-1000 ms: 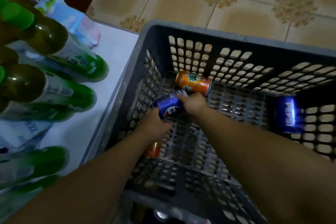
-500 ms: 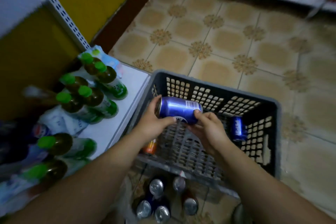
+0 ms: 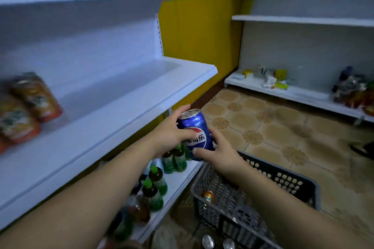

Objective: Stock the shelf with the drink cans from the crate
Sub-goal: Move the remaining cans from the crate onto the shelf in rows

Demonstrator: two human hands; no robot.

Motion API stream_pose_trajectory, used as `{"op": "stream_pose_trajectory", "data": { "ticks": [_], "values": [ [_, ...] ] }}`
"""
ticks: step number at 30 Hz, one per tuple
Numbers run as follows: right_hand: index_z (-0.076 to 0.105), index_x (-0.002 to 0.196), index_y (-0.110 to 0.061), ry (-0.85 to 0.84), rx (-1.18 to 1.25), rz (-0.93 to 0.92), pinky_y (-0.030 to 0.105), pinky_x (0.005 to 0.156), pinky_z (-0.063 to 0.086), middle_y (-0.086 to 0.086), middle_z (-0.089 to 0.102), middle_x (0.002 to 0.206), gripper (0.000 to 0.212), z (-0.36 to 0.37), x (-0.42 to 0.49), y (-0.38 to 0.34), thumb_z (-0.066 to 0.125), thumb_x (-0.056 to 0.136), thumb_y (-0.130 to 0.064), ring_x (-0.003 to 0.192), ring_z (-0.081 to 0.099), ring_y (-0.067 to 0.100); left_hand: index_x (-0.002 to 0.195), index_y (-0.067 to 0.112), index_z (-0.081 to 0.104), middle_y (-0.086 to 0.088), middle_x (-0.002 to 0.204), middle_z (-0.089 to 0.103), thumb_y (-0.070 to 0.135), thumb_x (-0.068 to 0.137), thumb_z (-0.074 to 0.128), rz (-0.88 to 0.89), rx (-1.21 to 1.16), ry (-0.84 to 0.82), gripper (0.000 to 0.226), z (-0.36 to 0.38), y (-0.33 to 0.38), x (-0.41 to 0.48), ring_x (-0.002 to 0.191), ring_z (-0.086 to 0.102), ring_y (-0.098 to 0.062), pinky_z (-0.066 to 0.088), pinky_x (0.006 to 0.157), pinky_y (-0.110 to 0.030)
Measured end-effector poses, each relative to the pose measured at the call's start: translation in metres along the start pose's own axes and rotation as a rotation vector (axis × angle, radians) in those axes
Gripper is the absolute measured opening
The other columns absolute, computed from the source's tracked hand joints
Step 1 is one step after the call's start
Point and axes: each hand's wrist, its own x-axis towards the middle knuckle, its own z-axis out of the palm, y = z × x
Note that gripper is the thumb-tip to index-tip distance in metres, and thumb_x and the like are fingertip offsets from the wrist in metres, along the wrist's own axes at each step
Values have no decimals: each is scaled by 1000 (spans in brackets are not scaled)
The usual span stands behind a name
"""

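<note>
A blue Pepsi can (image 3: 195, 130) is held upright and slightly tilted in front of the white middle shelf (image 3: 125, 95). My left hand (image 3: 172, 129) grips its upper left side. My right hand (image 3: 219, 150) grips its lower right side and base. Below them stands the grey slatted crate (image 3: 283, 180) on the floor, with an orange can (image 3: 208, 196) lying inside. Orange cans (image 3: 30, 107) stand blurred on the left part of the middle shelf.
Green-capped bottles (image 3: 155, 186) crowd the bottom shelf left of the crate. Silver can tops (image 3: 208, 241) show at the near edge of the crate. A second shelf unit (image 3: 299, 93) with packets runs along the far right wall. Tiled floor lies between.
Both hands lifted the blue can out of the crate and turned it from lying sideways to upright. The view swung up from the crate to the shelves.
</note>
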Motion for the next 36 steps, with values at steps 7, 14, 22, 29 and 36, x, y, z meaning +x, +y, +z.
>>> {"op": "stream_pose_trajectory", "data": {
  "ticks": [7, 14, 22, 29, 36],
  "values": [
    [42, 131, -29, -284, -151, -180, 23, 79, 55, -12, 62, 110, 66, 124, 7, -83, 79, 78, -13, 96, 65, 5, 134, 25, 49, 1, 119, 59, 1, 70, 79, 47, 145, 312, 74, -124, 33, -113, 101, 61, -14, 53, 90, -33],
    [36, 139, -27, -546, -377, -276, 28, 92, 49, -6, 59, 121, 80, 257, 8, -119, 81, 73, -25, 109, 59, 11, 139, 26, 44, 3, 128, 54, 8, 72, 80, -47, 207, 606, 79, -214, 10, -213, 111, 54, -14, 50, 91, -33],
    [25, 151, -27, -740, -1179, -504, 49, 112, 24, 3, 28, 156, 84, 371, -6, -124, 44, 84, -74, 140, 28, 27, 137, 23, 45, 3, 121, 54, 5, 74, 78, -217, 207, 883, 74, -279, -20, -321, 110, 52, -16, 46, 89, -33],
    [13, 152, -36, -743, -1328, -595, 58, 115, 3, 3, 3, 163, 77, 428, -21, -111, 15, 87, -77, 147, 2, 32, 133, 24, 43, 9, 113, 53, 1, 78, 72, -216, 227, 1005, 66, -307, -36, -389, 101, 54, -8, 43, 82, -22],
    [19, 147, -38, -670, -1314, -665, 55, 113, 13, 2, 12, 161, 73, 432, -19, -104, 14, 85, -76, 145, 11, 29, 141, 21, 38, -1, 143, 35, 8, 84, 70, -215, 587, 995, 67, -339, -61, -388, 117, 45, -13, 39, 94, -24]
  ]
}}
